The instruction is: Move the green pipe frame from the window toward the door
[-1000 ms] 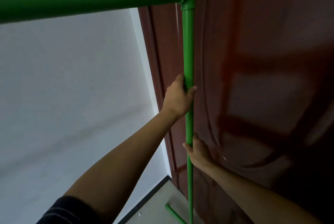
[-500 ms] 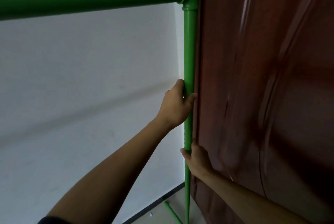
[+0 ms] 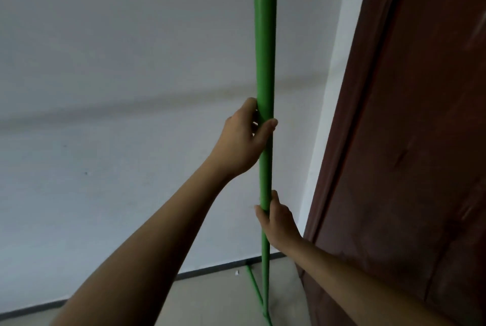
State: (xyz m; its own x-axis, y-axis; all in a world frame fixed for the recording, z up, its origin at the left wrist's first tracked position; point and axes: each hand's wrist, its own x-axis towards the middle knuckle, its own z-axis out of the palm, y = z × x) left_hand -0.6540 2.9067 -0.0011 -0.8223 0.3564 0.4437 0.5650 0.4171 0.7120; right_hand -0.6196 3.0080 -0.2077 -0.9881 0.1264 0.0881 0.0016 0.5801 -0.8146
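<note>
The green pipe frame (image 3: 265, 36) stands upright in the middle of the view, its vertical post running from an elbow joint at the top edge down to a foot bar on the floor. My left hand (image 3: 244, 138) is wrapped around the post at mid height. My right hand (image 3: 278, 217) grips the same post lower down. The dark red-brown door (image 3: 410, 141) fills the right side, close beside the post. The top bar shows only as a green sliver at the upper left edge.
A plain white wall (image 3: 118, 88) lies behind the frame, with a dark skirting strip (image 3: 210, 269) along its base. Pale floor (image 3: 205, 296) shows at the bottom. A small white scrap (image 3: 236, 273) lies near the frame's foot bar (image 3: 253, 286).
The view has dropped and swung left, so the top bar has almost left the frame and more floor shows. The post now stands clear of the door. Both hands keep their grip.
</note>
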